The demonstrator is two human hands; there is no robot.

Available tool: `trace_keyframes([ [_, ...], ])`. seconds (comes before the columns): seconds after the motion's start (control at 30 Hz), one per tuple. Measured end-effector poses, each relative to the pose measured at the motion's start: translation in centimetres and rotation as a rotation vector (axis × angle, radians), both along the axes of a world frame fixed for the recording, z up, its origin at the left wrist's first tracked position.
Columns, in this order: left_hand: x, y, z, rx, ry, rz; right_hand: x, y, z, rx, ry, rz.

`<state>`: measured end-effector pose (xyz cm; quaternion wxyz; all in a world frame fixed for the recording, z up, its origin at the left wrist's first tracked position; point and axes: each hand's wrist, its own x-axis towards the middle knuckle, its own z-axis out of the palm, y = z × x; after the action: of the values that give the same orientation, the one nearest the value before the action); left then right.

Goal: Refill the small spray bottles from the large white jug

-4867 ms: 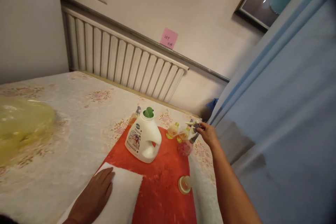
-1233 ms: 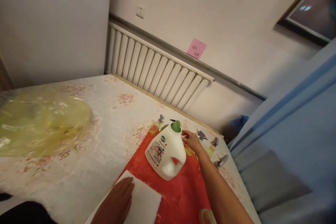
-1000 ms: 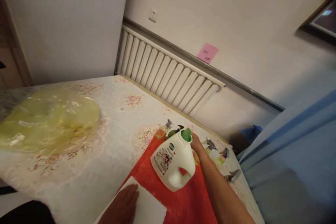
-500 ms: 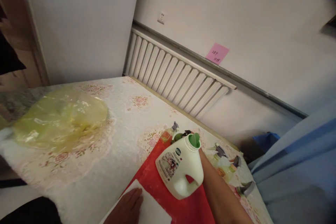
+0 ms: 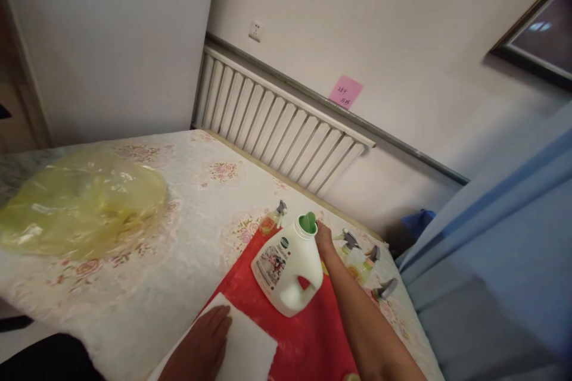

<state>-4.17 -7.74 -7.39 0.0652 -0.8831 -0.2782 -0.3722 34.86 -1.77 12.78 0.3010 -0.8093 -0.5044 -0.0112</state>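
Observation:
My left hand lies flat, fingers stretched out, on a white sheet of paper or cloth at the bottom. The sheet rests on a red mat. On this mat stands a cream detergent jug with a picture label, a green spout in its open neck and a side handle. My right forearm reaches past the jug on the right. Behind the jug's neck is my right hand, its fingers hidden by the jug, so what they hold does not show. A yellow-green bit peeks out under that wrist.
A small spray bottle is beyond the jug. More spray bottles are at the right, near a blue curtain. A yellow plastic bag covers the left of the flowered tablecloth. A radiator lines the wall.
The view has swung right, so everything sits further left and a framed picture has come in. The green, dark-topped thing behind the jug's neck is now hidden. My left hand stays on the sheet.

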Motion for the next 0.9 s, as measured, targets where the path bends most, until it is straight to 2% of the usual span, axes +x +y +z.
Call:
trace_keyframes([
  [0.23,-0.1,0.1,0.2,-0.019,0.018,-0.019,-0.5,-0.7,-0.6,0.057,0.061,-0.041],
  [0.47,-0.1,0.2,0.0,-0.073,0.026,-0.032,0.0,-1.9,-0.2,0.145,0.103,-0.06],
  [0.6,0.0,0.4,0.2,-0.057,0.038,-0.029,0.4,-3.3,-0.1,0.143,0.122,-0.029],
  [0.73,-0.1,0.4,0.2,-0.036,0.046,-0.024,0.2,-4.0,-0.9,0.141,0.147,-0.004],
  [0.9,-0.2,0.5,0.3,-0.047,0.077,-0.013,0.0,-3.5,-2.1,0.167,0.168,-0.004],
])
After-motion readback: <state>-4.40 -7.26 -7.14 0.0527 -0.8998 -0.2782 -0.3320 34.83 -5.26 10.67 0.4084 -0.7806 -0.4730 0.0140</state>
